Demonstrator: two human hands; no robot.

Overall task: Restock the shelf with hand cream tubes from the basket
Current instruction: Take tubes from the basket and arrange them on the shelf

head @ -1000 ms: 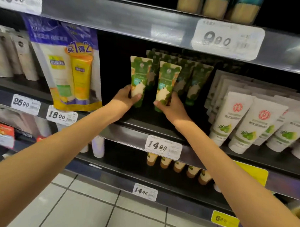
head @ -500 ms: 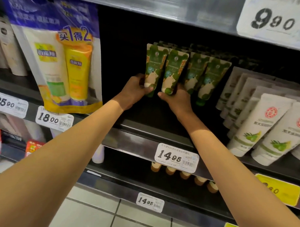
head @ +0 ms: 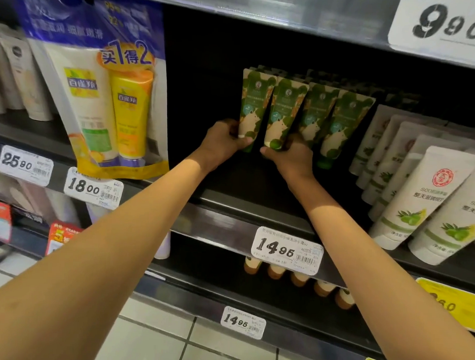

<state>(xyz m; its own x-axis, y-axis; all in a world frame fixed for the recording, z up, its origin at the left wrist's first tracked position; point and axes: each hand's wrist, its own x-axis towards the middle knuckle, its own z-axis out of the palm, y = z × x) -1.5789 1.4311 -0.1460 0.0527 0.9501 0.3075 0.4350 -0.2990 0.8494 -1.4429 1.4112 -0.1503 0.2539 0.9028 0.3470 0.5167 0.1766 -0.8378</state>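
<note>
Both my arms reach deep into the dark middle shelf [head: 230, 203]. My left hand [head: 221, 143] grips the lower end of a green and cream hand cream tube [head: 253, 105]. Just to its right, my right hand [head: 291, 157] holds the cap end of a second matching tube [head: 283, 108]. Both tubes stand cap down, side by side, at the left end of a row of the same green tubes [head: 338, 121]. The basket is out of view.
White tubes with green olive prints [head: 416, 197] fill the shelf's right side. A blue and yellow two-tube promo pack [head: 104, 105] hangs at the left. Price tags 14.95 [head: 286, 250] and 18.00 [head: 92, 188] sit on the shelf lip. More tubes stand on the shelf below.
Both hands have pushed the two green tubes further back and to the right, closing them up against the row. The camera has moved closer to the shelf.
</note>
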